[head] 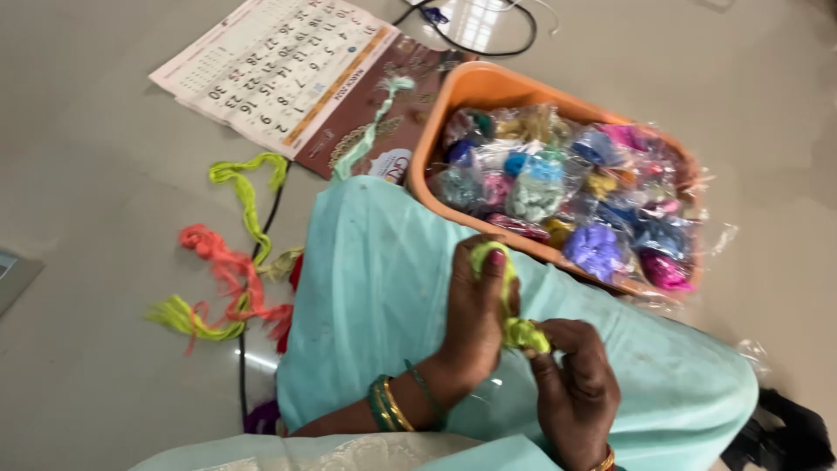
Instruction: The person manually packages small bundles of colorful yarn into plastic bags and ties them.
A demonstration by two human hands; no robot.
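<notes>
While both hands, left and right, pinch the green thread, winding seems underway; steady tension comes next.

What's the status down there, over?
Both hands, left and right, pinching green thread over lap. Orange tub of bagged thread just beyond. Loose skeins on floor, nothing blocking.

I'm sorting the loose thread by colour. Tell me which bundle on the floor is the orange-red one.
The orange-red thread bundle lies left of the knee, between two yellow-green thread bundles; the pale green skein lies across the calendar.
</notes>
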